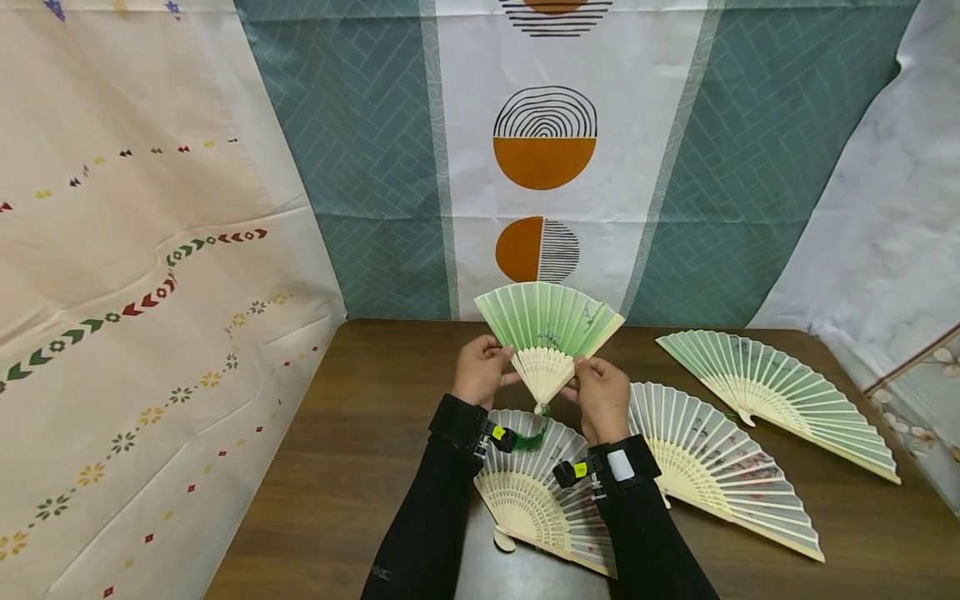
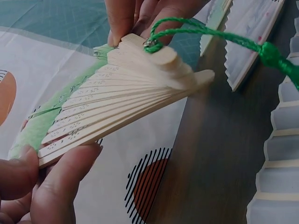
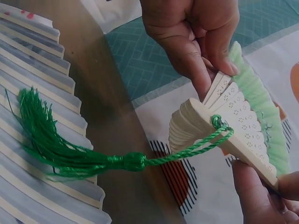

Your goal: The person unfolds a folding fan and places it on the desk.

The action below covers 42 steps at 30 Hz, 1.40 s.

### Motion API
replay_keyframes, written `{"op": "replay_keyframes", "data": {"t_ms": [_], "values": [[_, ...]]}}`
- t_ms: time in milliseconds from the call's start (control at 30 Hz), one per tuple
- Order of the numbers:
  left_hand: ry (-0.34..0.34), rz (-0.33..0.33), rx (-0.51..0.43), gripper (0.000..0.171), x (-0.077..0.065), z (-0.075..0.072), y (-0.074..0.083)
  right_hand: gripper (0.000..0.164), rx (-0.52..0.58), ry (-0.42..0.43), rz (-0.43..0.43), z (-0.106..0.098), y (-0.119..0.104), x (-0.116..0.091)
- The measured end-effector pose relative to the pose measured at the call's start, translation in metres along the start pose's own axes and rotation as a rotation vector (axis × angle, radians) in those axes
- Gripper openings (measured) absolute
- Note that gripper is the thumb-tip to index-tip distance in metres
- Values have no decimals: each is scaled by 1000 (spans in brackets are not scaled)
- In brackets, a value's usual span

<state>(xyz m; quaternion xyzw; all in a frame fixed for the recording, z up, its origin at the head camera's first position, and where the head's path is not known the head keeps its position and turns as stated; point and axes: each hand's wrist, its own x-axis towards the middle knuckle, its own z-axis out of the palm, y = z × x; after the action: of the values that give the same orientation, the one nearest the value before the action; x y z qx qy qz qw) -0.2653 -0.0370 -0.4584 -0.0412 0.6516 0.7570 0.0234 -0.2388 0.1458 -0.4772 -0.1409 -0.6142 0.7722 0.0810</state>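
A light green folding fan (image 1: pixel 543 312) is held up, spread, above the table's far side. My left hand (image 1: pixel 480 371) pinches one outer edge of it between thumb and fingers; my right hand (image 1: pixel 603 396) pinches the opposite edge. Pale pierced ribs (image 2: pixel 88 109) show below the green leaf in the left wrist view. From the fan's pivot end hangs a green cord with a tassel (image 3: pixel 70 144). Beneath the hands lies a spread whitish fan (image 1: pixel 521 500), partly covered by the right forearm.
To the right on the brown table (image 1: pixel 337 467) lie a spread white fan with reddish print (image 1: pixel 731 467) and, beyond it, a spread green fan (image 1: pixel 795 387). A teal and white patterned cloth (image 1: pixel 367 158) hangs behind the table. Cream printed cloth (image 1: pixel 150 400) hangs at the left.
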Motion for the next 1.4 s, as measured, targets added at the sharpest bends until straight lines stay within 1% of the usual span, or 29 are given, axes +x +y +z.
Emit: {"op": "replay_keyframes", "data": {"t_ms": [233,433,533,700,833,967,1167,1300,1400], "values": [[40,1,-50,13,2,0,-1,32,36,33,-8,0,-1,0],[57,11,-109,16,2,1,-1,33,84,57,-22,-2,-2,2],[78,11,-136,16,1,2,-1,32,97,53,-22,-2,-2,1],[115,5,-150,16,-1,2,-1,30,91,45,-9,-4,-2,-2],[127,9,-181,20,-1,4,-1,31,110,62,-14,-5,-2,-1],[137,27,-223,21,1,6,-1,34,123,81,-16,-6,-2,-1],[145,40,-261,21,2,9,-1,36,138,102,-35,-7,-3,-2],[148,39,-310,20,2,11,-1,37,169,107,-52,-7,-2,-2],[153,41,-345,16,1,12,-1,39,196,112,-57,-7,-2,-2]]}}
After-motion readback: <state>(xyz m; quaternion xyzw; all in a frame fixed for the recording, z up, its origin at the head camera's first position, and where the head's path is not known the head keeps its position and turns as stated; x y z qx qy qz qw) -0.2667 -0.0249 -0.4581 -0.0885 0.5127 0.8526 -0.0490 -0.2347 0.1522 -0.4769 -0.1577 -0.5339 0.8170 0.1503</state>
